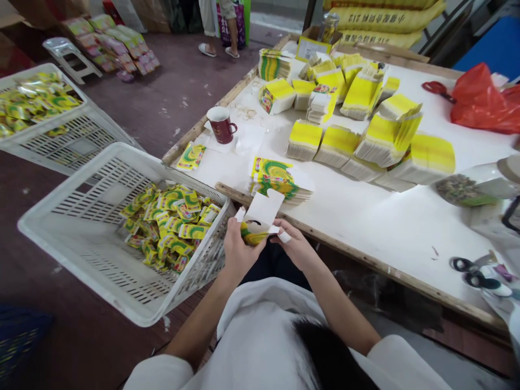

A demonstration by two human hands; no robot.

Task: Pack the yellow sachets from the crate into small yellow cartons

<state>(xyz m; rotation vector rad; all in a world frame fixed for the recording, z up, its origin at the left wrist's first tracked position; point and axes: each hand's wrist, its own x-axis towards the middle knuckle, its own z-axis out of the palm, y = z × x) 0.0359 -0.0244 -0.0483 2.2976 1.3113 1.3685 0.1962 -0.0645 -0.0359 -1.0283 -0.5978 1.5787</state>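
Note:
A small yellow-and-green carton (260,214) with its white flap standing up is held between both my hands, just off the table's front edge. My left hand (240,244) wraps around its left side, and my right hand (296,245) grips its right side near a small white flap. Its inside is partly visible, with a dark opening. Right beyond it, a stack of flattened yellow-and-green cartons (276,176) lies on the table (390,225). To my left, a white plastic basket (93,195) contains many small folded yellow-and-green cartons (174,222).
A dark red mug (221,127) and a single flat carton (190,157) stand near the table's left corner. Bundled yellow cartons (304,138) fill the table's middle. Scissors (473,271) and a red plastic bag (485,100) lie right. Another filled basket (73,135) stands left; a person's legs (219,27) show behind.

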